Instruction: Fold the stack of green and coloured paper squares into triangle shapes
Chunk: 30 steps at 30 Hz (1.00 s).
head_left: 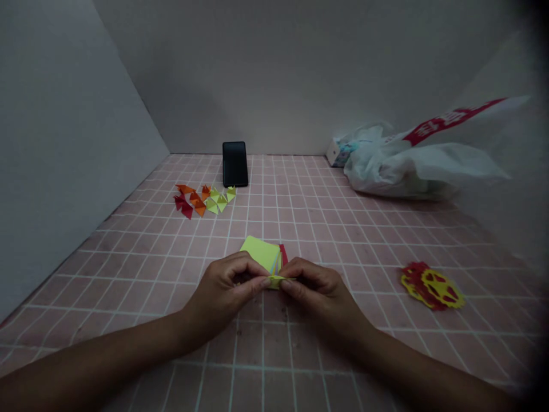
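A small folded piece of yellow paper is pinched between my two hands, low in the middle of the view. My left hand grips its left end between thumb and forefinger. On its right end, the thumb and fingers of my right hand are closed. Just behind the fingers lies a stack of square coloured paper, yellow-green on top, with blue and red edges fanned out on its right side. My hands hide the near part of this stack.
Several small folded paper pieces in red, orange and yellow lie back left, near a black phone-like object. Red and yellow paper cutouts lie at right. Behind them are a white plastic bag and a small box.
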### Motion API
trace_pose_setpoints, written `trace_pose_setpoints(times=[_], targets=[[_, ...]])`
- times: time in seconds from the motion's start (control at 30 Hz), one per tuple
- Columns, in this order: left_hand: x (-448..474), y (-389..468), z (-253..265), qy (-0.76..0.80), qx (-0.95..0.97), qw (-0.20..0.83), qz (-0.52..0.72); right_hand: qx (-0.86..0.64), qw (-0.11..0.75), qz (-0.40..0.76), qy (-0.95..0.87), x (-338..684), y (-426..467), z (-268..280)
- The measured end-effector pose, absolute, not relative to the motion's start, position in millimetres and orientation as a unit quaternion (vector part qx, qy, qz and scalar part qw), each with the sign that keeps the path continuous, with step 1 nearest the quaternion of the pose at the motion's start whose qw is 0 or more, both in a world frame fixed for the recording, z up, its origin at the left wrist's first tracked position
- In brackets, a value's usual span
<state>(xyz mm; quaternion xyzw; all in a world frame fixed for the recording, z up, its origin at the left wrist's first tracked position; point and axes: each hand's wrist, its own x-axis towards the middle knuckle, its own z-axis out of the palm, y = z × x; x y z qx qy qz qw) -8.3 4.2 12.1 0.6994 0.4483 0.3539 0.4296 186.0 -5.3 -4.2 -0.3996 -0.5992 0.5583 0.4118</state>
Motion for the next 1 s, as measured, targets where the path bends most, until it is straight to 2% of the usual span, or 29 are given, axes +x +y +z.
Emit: trace_pose_setpoints(times=[0.23, 0.4, 0.57, 0.77, 1.0], targets=[[-7.7, -1.7, 9.3, 0.397, 0.780, 0.326, 0.356, -0.378, 0.425, 0.495, -0.657, 185.7, -7.6, -2.4], [-6.8, -2.5, 9.3, 0.384, 0.794, 0.312, 0.352, -0.365, 0.433, 0.438, -0.698, 185.5, -7.1, -0.3], [-5.7, 0.9, 9.5, 0.424, 0.759, 0.371, 0.327, -0.393, 0.416, 0.409, -0.711, 187.1, -10.7, 1.9], [-6.5, 1.1, 13.1, 0.471, 0.666, 0.498, 0.293, -0.443, 0.394, 0.466, -0.657, 186.7, -13.9, 0.2], [-7.5, 2.4, 15.0, 0.468, 0.619, 0.567, 0.276, -0.463, 0.380, 0.525, -0.604, 186.3, -10.7, -0.8]])
